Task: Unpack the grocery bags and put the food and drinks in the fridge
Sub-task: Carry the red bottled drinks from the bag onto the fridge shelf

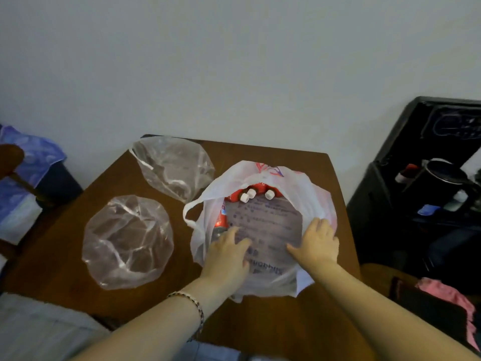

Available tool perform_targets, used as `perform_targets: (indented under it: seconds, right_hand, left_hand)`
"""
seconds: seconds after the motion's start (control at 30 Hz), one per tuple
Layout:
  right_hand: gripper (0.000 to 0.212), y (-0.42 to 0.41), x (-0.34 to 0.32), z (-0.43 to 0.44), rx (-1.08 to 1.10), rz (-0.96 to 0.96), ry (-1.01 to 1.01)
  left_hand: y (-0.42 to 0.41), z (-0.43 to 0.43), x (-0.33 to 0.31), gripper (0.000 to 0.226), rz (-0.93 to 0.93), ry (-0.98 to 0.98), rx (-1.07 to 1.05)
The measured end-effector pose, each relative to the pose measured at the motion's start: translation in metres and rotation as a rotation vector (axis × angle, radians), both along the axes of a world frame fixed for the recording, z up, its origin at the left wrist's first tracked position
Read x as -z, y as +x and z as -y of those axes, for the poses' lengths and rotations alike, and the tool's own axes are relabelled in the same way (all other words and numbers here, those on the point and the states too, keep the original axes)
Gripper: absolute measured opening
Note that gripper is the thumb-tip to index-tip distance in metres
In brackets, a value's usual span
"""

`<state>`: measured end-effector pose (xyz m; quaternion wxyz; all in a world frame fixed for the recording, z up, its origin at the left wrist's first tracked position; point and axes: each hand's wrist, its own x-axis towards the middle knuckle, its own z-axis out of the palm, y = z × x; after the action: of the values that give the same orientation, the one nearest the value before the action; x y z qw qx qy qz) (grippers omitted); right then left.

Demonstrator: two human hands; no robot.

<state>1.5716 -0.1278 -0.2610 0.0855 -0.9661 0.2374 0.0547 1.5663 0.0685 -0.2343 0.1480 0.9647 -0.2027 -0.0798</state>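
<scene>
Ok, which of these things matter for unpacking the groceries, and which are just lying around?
Job: white bag, bottles, packet, left hand, right hand.
Lying about: far clear bag, near clear bag, black shelf, mug, blue cloth, pink cloth.

Bench [286, 162]: dark warm brown wood.
Grocery bag [234, 178], centre: milky white, with red and blue print on rim at 12 o'clock.
Bottles [251, 193] inside: red labels, white caps.
Flat packet [270, 222] inside: pale grey-lilac, rows of dark lettering.
Far clear bag [174, 165], 11 o'clock: colourless, white glints, brown showing through.
Near clear bag [127, 241], 9 o'clock: same.
Bracelet [194, 300], 7 o'clock: beaded, light and dark mixed.
Patterned cloth [23, 162], far 9 o'clock: blue-violet, pale blotches.
Cabinet [390, 204], 3 o'clock: black.
Fuzzy cloth [453, 295], 4 o'clock: pink.
Wall [234, 61]: pale grey.
</scene>
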Motion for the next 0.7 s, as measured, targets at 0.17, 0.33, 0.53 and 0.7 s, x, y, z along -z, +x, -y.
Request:
perform_targets:
  seconds: [0.17,0.33,0.53,0.7]
  right_hand:
    - [0.088,0.088,0.028,0.035,0.075,-0.190,-0.139]
    - [0.031,0.122,0.033,0.084,0.122,-0.191,0.110]
    - [0.017,0.142,0.008,0.111,0.453,0.247,0.893]
    - [0.015,0.152,-0.027,0.128,0.356,0.381,0.709]
  left_hand:
    - [0.078,0.020,-0.002,0.040,-0.017,0.136,-0.010]
    - [0.131,0.039,0.009,0.038,-0.050,0.188,0.024]
    - [0.180,0.069,0.023,0.035,-0.047,0.305,0.345]
    - [0.232,0.114,0.029,0.057,0.066,0.266,0.287]
